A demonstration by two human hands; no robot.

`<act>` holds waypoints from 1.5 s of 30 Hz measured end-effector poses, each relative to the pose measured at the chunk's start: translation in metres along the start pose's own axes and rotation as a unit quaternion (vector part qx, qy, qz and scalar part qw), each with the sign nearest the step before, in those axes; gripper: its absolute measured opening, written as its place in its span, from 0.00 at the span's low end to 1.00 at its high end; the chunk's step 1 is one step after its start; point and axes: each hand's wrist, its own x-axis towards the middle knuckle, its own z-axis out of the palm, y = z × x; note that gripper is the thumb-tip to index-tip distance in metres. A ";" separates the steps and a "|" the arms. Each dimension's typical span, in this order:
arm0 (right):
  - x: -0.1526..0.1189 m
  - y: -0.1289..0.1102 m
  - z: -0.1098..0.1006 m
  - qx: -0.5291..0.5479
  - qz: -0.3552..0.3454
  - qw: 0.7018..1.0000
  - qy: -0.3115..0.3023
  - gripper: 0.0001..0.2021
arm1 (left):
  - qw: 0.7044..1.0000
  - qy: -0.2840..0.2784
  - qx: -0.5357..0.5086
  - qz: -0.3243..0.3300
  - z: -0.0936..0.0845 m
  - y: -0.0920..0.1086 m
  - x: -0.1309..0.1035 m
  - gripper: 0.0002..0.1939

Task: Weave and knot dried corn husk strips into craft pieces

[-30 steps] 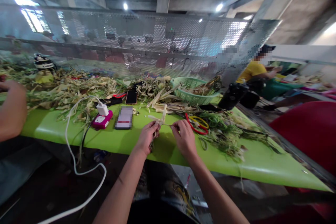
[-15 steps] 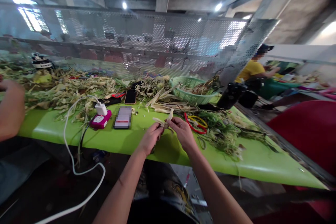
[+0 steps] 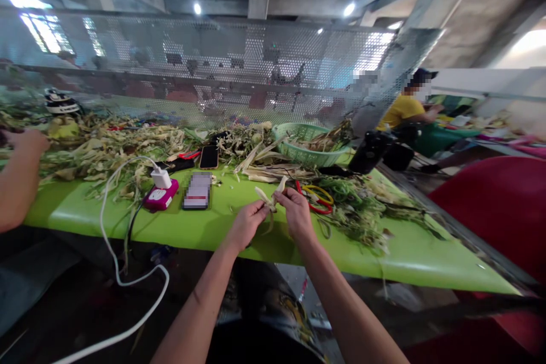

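Over the green table (image 3: 179, 230), my left hand (image 3: 249, 222) and my right hand (image 3: 296, 210) pinch a small pale husk piece (image 3: 269, 200) from its two sides. Two pale ends of the husk stick up between the hands, and a thin strip hangs below. The fingers of both hands are closed on it. Just right of my right hand lie red-handled pliers (image 3: 313, 205) and a yellow loop (image 3: 322, 195). Dry husk strips (image 3: 273, 172) lie behind the hands.
Left of the hands are a phone with a lit screen (image 3: 197, 190), a dark phone (image 3: 209, 157) and a magenta power bank (image 3: 161, 195) with a white cable. A green basket (image 3: 311, 153) stands behind. Another person's arm (image 3: 19, 182) reaches in at left; a person in yellow (image 3: 403, 111) sits beyond.
My hands have drawn slightly apart, with the husk ends spread and a strip now showing below. The other person's arm at left reaches further in. The whole view has shifted slightly.
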 end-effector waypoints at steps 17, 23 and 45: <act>0.011 -0.028 -0.007 -0.229 -0.156 0.952 -0.129 0.06 | 0.994 0.024 0.101 0.038 0.001 -0.006 0.004 0.14; 0.019 -0.017 0.000 -0.180 -0.143 0.970 -0.078 0.07 | 0.991 -0.017 0.122 0.045 0.000 -0.007 0.005 0.13; -0.007 0.002 0.013 -0.058 -0.053 0.985 -0.152 0.10 | 0.945 0.118 -0.305 -0.027 -0.009 -0.012 0.014 0.12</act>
